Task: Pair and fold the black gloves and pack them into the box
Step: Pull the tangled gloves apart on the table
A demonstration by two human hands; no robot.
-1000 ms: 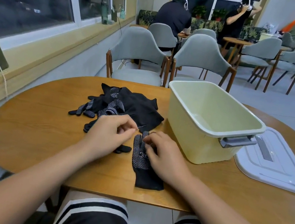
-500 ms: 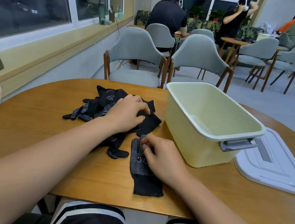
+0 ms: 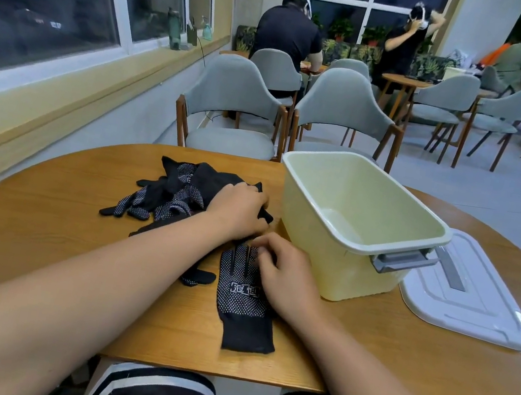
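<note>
Left hand (image 3: 237,209), its grip curled into the pile of gloves (image 3: 176,191), lies just beyond the flat glove (image 3: 242,302), which runs lengthwise cuff-nearest under the right hand (image 3: 285,273), whose grip I cannot tell

Box (image 3: 326,271) open at the top, glove pile (image 3: 177,189) close on box's left, flat glove (image 3: 241,298) off its near-left corner, left hand (image 3: 236,208) and right hand (image 3: 283,278) crowding that gap, lid (image 3: 463,302) lying flat just right of box, bare counter (image 3: 363,355) before box.
</note>
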